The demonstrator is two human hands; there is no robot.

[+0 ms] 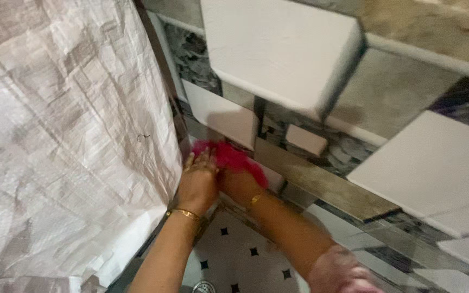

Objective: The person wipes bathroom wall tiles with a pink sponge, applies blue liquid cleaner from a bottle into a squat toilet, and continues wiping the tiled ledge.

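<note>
Both of your hands meet low in the corner where the tiled wall (321,179) runs in behind the big woven sack (66,135), and the pink cloth (229,156) is bunched right at your fingertips, pressed against the tile. Your left hand (196,182) lies knuckles-up with its fingers (201,161) close together, their tips on the near edge of the cloth; your right hand (240,184) is mostly buried under the cloth, so whether those fingers are curled into it or flat beneath it cannot be told from here (only the wrist and its bangle show clearly). To do this wiping well, I would judge it best to keep the cloth folded thick under your fingertips instead of letting it trail past your right wrist, so the pressure lands on the tile and not on loose fabric. Work the fingers along the dark strip (299,171) just beyond them, pushing into the seam beside the sack, where dirt would likely gather. The sack hangs touching or nearly touching the back of your left hand; let that hand hold it off the wall. The small white raised tile (306,139) sits just past the fingers of your right hand, and the patterned floor (240,255) lies below your forearms.
</note>
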